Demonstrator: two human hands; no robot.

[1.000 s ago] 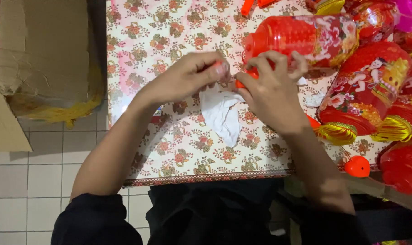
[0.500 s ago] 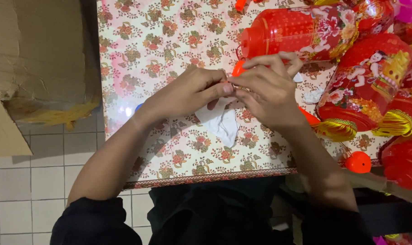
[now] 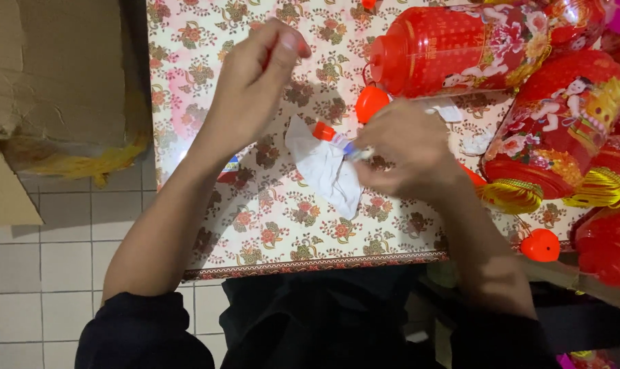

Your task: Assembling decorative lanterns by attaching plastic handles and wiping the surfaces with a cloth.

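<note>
In the head view, a small tube with an orange cap [image 3: 337, 140] is gripped by the right hand [image 3: 405, 154] over one crumpled white tissue [image 3: 327, 171] on the floral tablecloth [image 3: 269, 219]. The left hand [image 3: 252, 85] is raised far left, fingers pinched; on what cannot be told. Several red cylindrical lanterns [image 3: 460, 48] are piled right, one brown cardboard box [image 3: 57, 75] left.

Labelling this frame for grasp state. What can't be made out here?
- Left hand: the pinched item, hidden by fingertips; only a red speck shows.
- Right hand: motion-blurred, covering most of the small tube with a red tip.
- Red lanterns: cut off at the right edge.
- Cardboard box: cut off top left.
</note>
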